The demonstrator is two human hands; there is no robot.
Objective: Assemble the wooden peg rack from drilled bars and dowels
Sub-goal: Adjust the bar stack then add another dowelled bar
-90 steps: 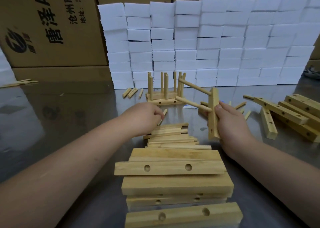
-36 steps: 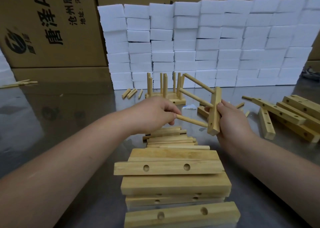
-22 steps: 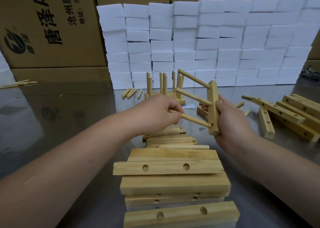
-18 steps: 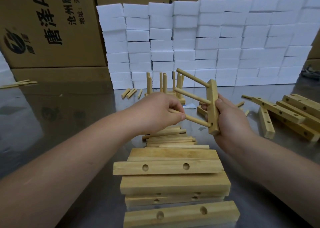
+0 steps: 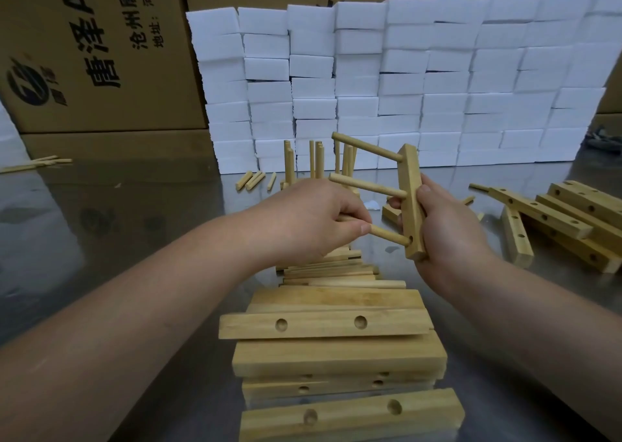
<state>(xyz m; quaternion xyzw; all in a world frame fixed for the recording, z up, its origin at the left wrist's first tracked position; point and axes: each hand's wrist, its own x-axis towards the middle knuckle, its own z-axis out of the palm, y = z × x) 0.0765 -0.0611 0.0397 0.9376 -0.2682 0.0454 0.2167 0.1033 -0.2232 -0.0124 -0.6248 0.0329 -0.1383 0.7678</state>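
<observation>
My right hand (image 5: 441,229) grips a drilled wooden bar (image 5: 411,196), held upright above the table. Two dowels (image 5: 367,187) stick out of the bar toward the left. My left hand (image 5: 313,219) pinches a third dowel (image 5: 387,234) whose end sits in the bar's lowest hole. Loose dowels (image 5: 340,273) lie in a heap just below my hands. Stacked drilled bars (image 5: 323,324) lie in front of me. A finished peg rack (image 5: 316,162) with upright pegs stands behind my left hand, partly hidden.
More drilled bars (image 5: 572,226) are piled at the right. Short dowel pieces (image 5: 252,181) lie by a wall of white foam blocks (image 5: 404,81). Cardboard boxes (image 5: 94,54) stand behind. The metal table (image 5: 117,223) stretches to the left.
My left hand took a dowel from the heap, brought it to the bar and set its end in the lowest hole. My right hand tilted the bar more upright.
</observation>
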